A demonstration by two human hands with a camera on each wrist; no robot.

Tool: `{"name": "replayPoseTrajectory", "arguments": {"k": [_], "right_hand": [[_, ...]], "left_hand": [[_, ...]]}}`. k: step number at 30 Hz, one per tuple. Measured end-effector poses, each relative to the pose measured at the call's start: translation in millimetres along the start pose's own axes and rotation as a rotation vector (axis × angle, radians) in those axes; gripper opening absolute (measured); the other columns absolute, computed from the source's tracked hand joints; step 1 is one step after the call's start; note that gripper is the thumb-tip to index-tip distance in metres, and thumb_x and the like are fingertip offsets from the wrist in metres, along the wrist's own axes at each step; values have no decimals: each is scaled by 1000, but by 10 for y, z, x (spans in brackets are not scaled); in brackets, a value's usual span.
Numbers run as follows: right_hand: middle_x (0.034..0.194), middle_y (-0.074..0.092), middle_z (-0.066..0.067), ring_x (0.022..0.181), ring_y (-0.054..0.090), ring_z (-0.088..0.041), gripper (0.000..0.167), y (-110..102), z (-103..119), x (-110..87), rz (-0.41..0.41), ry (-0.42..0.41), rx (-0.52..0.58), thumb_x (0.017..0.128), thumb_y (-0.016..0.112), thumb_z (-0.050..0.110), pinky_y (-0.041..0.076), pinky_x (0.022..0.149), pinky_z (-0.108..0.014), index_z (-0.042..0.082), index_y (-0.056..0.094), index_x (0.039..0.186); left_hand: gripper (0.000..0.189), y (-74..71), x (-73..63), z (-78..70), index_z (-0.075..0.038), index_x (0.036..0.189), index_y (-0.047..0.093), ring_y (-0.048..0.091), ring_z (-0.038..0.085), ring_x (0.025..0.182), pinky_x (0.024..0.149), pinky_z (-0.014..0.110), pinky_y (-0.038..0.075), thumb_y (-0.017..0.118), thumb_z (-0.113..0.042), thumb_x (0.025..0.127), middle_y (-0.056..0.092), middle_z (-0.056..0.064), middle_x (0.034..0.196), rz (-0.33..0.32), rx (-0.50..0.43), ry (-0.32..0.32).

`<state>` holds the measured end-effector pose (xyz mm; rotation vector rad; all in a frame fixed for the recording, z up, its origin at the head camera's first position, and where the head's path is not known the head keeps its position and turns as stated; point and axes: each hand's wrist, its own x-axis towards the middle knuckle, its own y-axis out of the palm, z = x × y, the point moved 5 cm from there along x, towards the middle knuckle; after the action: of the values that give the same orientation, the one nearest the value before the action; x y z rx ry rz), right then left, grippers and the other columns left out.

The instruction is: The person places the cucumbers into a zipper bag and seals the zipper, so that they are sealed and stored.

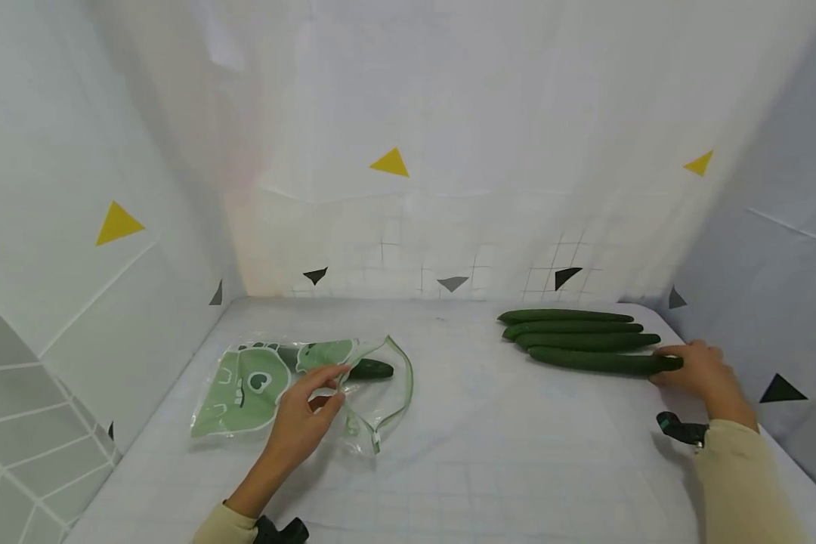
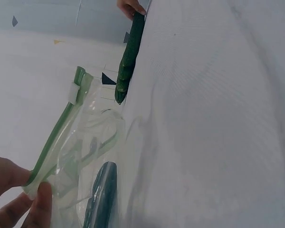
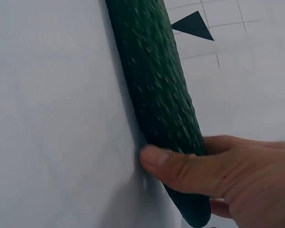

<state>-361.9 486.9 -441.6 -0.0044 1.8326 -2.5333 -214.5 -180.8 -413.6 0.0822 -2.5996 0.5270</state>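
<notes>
My left hand (image 1: 304, 412) pinches the green-edged mouth of a clear zip bag (image 1: 245, 389) printed with green cartoon figures. One cucumber (image 1: 371, 369) lies inside, its dark end showing near the bag's open mouth; the left wrist view shows the zip slider (image 2: 73, 93) and that cucumber through the plastic. At the right of the table, my right hand (image 1: 703, 378) grips the near right end of the front cucumber (image 1: 598, 360). In the right wrist view the thumb (image 3: 156, 156) presses on one side of the bumpy cucumber, with fingers behind it.
Behind the gripped cucumber, several more cucumbers (image 1: 585, 340) lie side by side, tips pointing left. White sheeting with yellow and black triangles (image 1: 391, 162) walls the table (image 1: 476, 468) at the back and both sides.
</notes>
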Motion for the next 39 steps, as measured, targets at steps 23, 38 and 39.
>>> {"name": "replayPoseTrajectory", "arguments": {"k": [23, 38, 39], "right_hand": [[140, 51, -41, 128, 43, -62, 58, 34, 154, -427, 35, -281, 226, 97, 77, 27, 39, 90, -78, -10, 59, 138], [139, 56, -34, 127, 48, -52, 51, -77, 1093, -424, -41, -403, 284, 101, 72, 23, 45, 92, -72, -8, 60, 138], [139, 56, -34, 125, 51, -50, 51, -73, 1151, -427, -42, -404, 278, 101, 72, 24, 46, 91, -71, -8, 60, 139]], "left_hand": [[44, -5, 25, 16, -12, 134, 71, 63, 25, 109, 83, 34, 59, 72, 5, 94, 64, 1, 134, 4, 16, 19], [44, -14, 31, -7, -10, 132, 72, 63, 26, 107, 83, 34, 59, 72, 8, 92, 65, 5, 132, -9, -12, 38], [44, -15, 29, -9, -10, 132, 72, 63, 26, 107, 83, 33, 59, 72, 8, 92, 65, 5, 132, -9, -12, 37]]}}
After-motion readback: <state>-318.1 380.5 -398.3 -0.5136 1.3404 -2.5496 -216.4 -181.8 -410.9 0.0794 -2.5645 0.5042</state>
